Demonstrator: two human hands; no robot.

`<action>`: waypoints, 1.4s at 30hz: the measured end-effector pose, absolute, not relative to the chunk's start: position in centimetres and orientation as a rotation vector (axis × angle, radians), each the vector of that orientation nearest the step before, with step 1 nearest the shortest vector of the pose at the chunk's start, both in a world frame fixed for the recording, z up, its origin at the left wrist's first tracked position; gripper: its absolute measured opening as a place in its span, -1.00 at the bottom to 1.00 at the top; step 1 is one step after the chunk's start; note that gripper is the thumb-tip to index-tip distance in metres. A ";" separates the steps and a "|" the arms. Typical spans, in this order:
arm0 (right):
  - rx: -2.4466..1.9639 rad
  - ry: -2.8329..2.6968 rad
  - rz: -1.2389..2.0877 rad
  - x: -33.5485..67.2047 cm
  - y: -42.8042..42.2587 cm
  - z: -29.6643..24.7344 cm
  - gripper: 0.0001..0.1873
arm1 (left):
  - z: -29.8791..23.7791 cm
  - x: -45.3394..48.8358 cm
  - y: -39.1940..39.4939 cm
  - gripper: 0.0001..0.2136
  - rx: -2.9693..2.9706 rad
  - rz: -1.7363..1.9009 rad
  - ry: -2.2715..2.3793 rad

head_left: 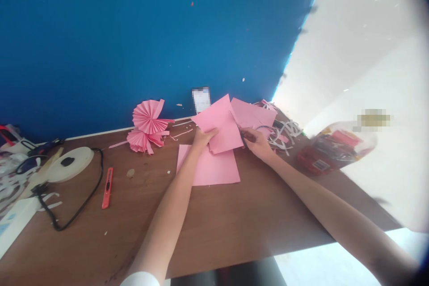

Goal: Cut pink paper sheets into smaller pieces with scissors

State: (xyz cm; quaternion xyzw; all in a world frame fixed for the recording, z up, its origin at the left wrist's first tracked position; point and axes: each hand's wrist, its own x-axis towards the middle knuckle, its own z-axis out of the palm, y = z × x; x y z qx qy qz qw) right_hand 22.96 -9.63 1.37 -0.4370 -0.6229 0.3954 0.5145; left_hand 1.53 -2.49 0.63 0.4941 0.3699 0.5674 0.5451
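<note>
My left hand [204, 137] is closed on a sheet of pink paper [219, 123], its thumb lying across the face. The sheet is tilted up off the table. At its right lower edge my right hand [257, 143] has its fingers curled in, with something small and dark at the fingertips that I cannot make out. Under the raised sheet, another pink sheet [216, 172] lies flat on the table. More pink paper [256, 114] rests behind my right hand. Left of my hands are pleated pink paper fans [150, 116].
A red box cutter [107, 187] and a black cable [97, 187] lie on the brown table [144, 214] at left. Nearby is a cream-coloured round disc [80, 163]. White paper strips [288, 132] and a clear-and-red plastic packet [330, 149] are at right. A phone [201, 98] leans against the blue wall.
</note>
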 end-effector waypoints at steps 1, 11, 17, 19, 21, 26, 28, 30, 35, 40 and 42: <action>-1.057 -1.500 0.947 23.0 -9.6 1.4 -0.59 | 0.6 1.5 -2.5 -0.43 1.168 1.335 0.881; -1.080 -1.505 0.935 23.0 -9.7 1.5 -0.59 | 1.2 1.2 -2.9 -0.53 1.105 1.197 0.927; -1.096 -1.527 0.908 23.2 -9.6 1.4 -0.59 | 1.4 1.3 -3.1 -0.47 1.144 1.278 0.829; -1.093 -1.527 0.901 23.2 -9.6 1.3 -0.58 | 1.4 1.3 -3.1 -0.49 1.147 1.257 0.834; -1.091 -1.528 0.908 23.2 -9.6 1.4 -0.57 | 1.3 1.2 -3.0 -0.51 1.128 1.260 0.849; -1.144 -1.563 0.858 23.1 -9.8 1.5 -0.57 | 1.2 1.3 -2.7 -0.50 0.976 1.381 0.837; -1.157 -1.574 0.856 23.1 -9.8 1.5 -0.57 | 1.2 1.3 -2.5 -0.51 0.954 1.385 0.850; -1.161 -1.576 0.870 23.1 -9.9 1.4 -0.57 | 1.1 1.3 -2.5 -0.51 0.984 1.370 0.849; -1.165 -1.563 0.882 23.1 -10.1 1.3 -0.58 | 0.8 1.3 -2.4 -0.50 1.018 1.355 0.863; -1.146 -1.595 0.904 23.1 -10.1 1.3 -0.58 | 0.8 1.1 -2.6 -0.52 1.042 1.344 0.840; -1.156 -1.607 0.903 23.2 -10.0 1.3 -0.59 | 0.9 1.0 -2.7 -0.51 1.034 1.359 0.835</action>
